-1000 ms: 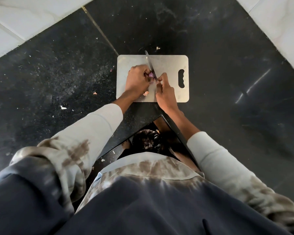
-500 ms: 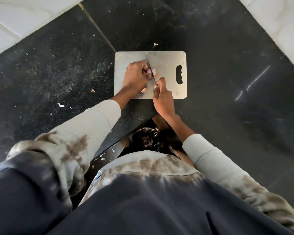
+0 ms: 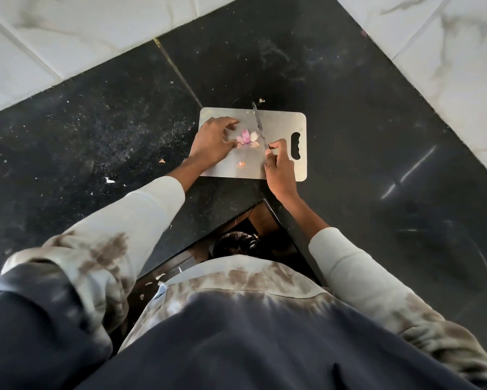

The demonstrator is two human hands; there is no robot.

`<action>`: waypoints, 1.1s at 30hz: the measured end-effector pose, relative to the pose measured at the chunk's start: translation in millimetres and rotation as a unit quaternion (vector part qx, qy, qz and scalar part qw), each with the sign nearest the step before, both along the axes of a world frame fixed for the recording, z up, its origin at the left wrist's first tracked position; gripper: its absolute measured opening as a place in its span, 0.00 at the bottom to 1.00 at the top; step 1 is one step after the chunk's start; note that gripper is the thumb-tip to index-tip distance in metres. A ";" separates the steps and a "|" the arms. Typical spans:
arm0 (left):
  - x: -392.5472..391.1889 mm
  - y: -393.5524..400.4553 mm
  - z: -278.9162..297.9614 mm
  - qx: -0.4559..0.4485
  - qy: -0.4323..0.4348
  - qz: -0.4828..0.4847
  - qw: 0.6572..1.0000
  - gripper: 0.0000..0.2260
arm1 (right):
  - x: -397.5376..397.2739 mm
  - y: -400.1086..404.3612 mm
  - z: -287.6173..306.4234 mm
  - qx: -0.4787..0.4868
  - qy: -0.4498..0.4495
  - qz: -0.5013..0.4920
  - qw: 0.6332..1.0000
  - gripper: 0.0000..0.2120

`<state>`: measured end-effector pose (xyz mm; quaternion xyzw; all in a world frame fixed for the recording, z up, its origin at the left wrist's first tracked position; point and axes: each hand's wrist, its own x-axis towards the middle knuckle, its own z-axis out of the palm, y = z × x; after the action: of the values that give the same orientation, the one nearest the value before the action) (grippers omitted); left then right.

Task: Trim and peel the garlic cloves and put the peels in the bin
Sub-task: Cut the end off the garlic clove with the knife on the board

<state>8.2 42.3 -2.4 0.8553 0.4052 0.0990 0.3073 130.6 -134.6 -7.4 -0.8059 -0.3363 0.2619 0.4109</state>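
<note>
A steel cutting board point(image 3: 281, 123) lies on the black counter. Pinkish garlic pieces and peels point(image 3: 247, 138) sit in a small heap at its middle, with one more scrap point(image 3: 240, 164) nearer to me. My left hand point(image 3: 212, 139) rests on the board's left side, fingers spread, just left of the heap and holding nothing. My right hand point(image 3: 278, 168) grips the handle of a knife point(image 3: 259, 123), whose blade points away from me just right of the heap. A bin with a dark liner point(image 3: 236, 243) stands below the counter edge, in front of my body.
The black counter point(image 3: 363, 153) fills an inside corner between white marble tile walls point(image 3: 68, 32). Bits of peel point(image 3: 109, 180) lie scattered on the counter left of the board, and more lie on the dark floor beside the bin.
My left hand has let go of the garlic and drawn back to the left. The pieces now lie uncovered on the board. The knife has moved slightly right, off the garlic.
</note>
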 end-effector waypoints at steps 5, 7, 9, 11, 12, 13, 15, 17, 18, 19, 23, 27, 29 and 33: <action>-29.0 3.8 2.6 -0.014 -0.002 0.016 1.000 0.27 | -10.5 3.3 -1.1 0.015 -0.007 0.016 1.000 0.03; -40.4 3.5 2.7 -0.020 -0.004 0.015 1.000 0.26 | -14.7 5.0 0.0 0.022 -0.014 0.025 0.999 0.04; -49.7 2.8 1.4 -0.028 -0.004 0.007 1.000 0.27 | -18.1 6.8 0.8 0.025 -0.019 0.032 0.999 0.05; -57.0 0.0 -1.7 -0.040 0.002 0.008 0.999 0.29 | -21.3 8.4 1.0 0.024 -0.022 0.039 0.999 0.07; -59.3 -1.8 -3.8 -0.046 0.001 0.011 0.999 0.29 | -22.6 9.0 0.3 0.024 -0.022 0.041 0.999 0.08; -60.9 -3.2 -5.8 -0.051 -0.004 0.016 0.999 0.28 | -23.7 9.4 -0.2 0.024 -0.020 0.043 0.999 0.08; -61.6 -4.9 -9.2 -0.052 -0.008 0.023 0.998 0.27 | -25.9 9.0 -1.7 0.022 -0.018 0.048 0.998 0.08; -61.2 -6.5 -10.9 -0.051 -0.013 0.024 0.998 0.22 | -27.3 7.8 -3.3 0.019 -0.016 0.050 0.998 0.09; -61.5 -7.7 -12.1 -0.052 -0.018 0.024 0.998 0.20 | -28.0 7.0 -3.8 0.017 -0.015 0.049 0.999 0.09; -61.8 -8.6 -14.2 -0.052 -0.023 0.025 0.998 0.18 | -28.3 6.3 -4.0 0.017 -0.014 0.046 0.999 0.10; -65.4 -11.3 -21.9 -0.050 -0.038 0.054 0.997 0.12 | -26.6 1.5 -2.2 0.028 0.000 0.017 0.999 0.07; -59.5 -15.3 -18.4 -0.043 -0.039 0.058 0.997 0.11 | -13.6 -4.0 1.9 0.030 0.029 -0.047 0.998 0.08; -51.3 -23.0 -13.1 -0.020 -0.031 0.034 0.999 0.12 | -4.1 -6.5 1.1 0.023 0.060 -0.086 0.994 0.09; -27.8 -48.2 -5.5 0.000 -0.029 -0.046 0.999 0.15 | 13.6 -10.3 -2.2 0.019 0.122 -0.157 0.980 0.10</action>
<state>-19.7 -5.9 -7.9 0.8697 0.3562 0.1098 0.3235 144.3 -144.9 -9.6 -0.8024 -0.1579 0.2845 0.5002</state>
